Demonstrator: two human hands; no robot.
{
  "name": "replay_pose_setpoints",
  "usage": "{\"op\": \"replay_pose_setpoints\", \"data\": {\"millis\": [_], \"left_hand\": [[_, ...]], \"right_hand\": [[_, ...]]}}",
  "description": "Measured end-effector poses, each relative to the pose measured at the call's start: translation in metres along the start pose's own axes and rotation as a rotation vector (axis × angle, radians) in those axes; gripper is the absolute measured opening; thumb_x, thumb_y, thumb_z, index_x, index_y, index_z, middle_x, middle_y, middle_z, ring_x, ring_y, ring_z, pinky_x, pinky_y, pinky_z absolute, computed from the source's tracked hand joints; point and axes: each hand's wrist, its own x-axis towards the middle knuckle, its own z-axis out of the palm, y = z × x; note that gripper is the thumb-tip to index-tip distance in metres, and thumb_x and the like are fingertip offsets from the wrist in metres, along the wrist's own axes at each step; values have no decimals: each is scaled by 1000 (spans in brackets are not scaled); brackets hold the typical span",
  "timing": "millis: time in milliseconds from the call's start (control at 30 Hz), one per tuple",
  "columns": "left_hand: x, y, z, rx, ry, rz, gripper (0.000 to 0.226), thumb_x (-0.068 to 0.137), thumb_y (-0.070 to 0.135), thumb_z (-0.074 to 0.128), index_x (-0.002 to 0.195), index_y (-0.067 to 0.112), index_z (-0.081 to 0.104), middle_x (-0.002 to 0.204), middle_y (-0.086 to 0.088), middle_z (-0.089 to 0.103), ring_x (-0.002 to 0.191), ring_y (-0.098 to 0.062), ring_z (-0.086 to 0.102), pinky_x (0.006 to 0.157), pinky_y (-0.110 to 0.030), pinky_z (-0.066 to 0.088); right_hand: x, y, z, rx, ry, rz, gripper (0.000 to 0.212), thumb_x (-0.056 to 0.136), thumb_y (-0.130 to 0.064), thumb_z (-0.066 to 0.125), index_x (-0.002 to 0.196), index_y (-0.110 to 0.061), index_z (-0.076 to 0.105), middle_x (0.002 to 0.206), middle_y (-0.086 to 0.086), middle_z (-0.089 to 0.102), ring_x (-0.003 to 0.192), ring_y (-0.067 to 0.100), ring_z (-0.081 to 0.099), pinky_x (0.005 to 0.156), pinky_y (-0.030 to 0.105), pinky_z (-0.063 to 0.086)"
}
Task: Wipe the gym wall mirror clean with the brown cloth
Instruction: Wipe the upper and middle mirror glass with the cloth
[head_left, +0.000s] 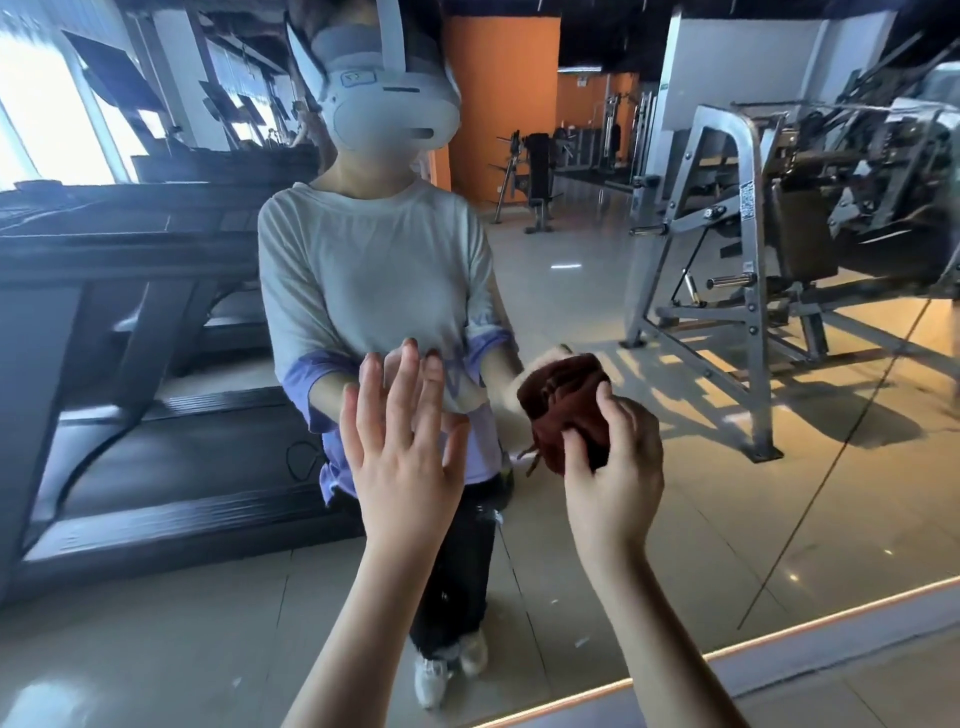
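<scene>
The gym wall mirror (597, 322) fills nearly the whole view and reflects a person in a headset and a pale shirt. My left hand (400, 447) is flat against the glass with straight, spread fingers, meeting its own reflection. My right hand (613, 467) grips the bunched brown cloth (566, 405) and holds it against the mirror, just right of my left hand. A frayed corner of the cloth hangs below my fingers.
The mirror's bottom edge (727, 654) runs diagonally along the floor at the lower right. In the reflection a dark treadmill (130, 364) stands at the left and a grey weight machine (753, 249) at the right, on a tiled floor.
</scene>
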Motion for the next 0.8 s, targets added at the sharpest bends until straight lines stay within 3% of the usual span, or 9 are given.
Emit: {"op": "replay_pose_setpoints", "data": {"millis": [167, 233, 400, 600, 733, 800], "left_hand": [[2, 3, 0, -14, 8, -7, 53, 93, 26, 61, 142, 7, 52, 150, -15, 48, 141, -40, 35, 118, -51, 24], [2, 5, 0, -12, 8, -12, 52, 94, 27, 59, 142, 6, 52, 150, -16, 47, 141, -40, 34, 118, -51, 24], [1, 6, -1, -4, -1, -19, 59, 92, 28, 64, 145, 8, 46, 152, -15, 44, 143, -38, 30, 119, -51, 21], [-5, 17, -2, 16, -4, -26, 55, 89, 16, 70, 141, 10, 53, 148, -12, 49, 140, -34, 37, 114, -51, 32], [-13, 41, 3, -13, -70, -39, 62, 87, 22, 67, 145, 14, 45, 152, -6, 42, 141, -33, 35, 112, -51, 34], [-10, 50, 4, -4, -71, -63, 65, 88, 25, 68, 147, 16, 42, 153, -4, 37, 142, -33, 34, 111, -52, 34]], "right_hand": [[5, 29, -9, 9, 109, 300, 48, 83, -8, 68, 129, -4, 58, 120, 18, 61, 110, 37, 59, 85, 56, 54], [-13, 19, -4, 17, 77, 281, 51, 79, 1, 72, 127, -6, 58, 120, 18, 61, 109, 39, 59, 83, 56, 54], [-21, 8, -1, 65, -94, 58, 49, 70, 4, 80, 116, -3, 64, 111, 14, 65, 99, 31, 62, 79, 39, 54], [-9, 38, -15, 90, 35, 333, 51, 78, 4, 73, 126, -3, 58, 121, 17, 61, 111, 36, 60, 87, 56, 53], [-9, 25, -14, 109, -111, 57, 50, 70, 7, 79, 117, -1, 63, 113, 17, 64, 105, 32, 60, 84, 44, 54], [15, 30, -16, 118, -73, -15, 44, 75, -1, 75, 117, -3, 64, 112, 15, 65, 104, 30, 61, 85, 41, 53]]}}
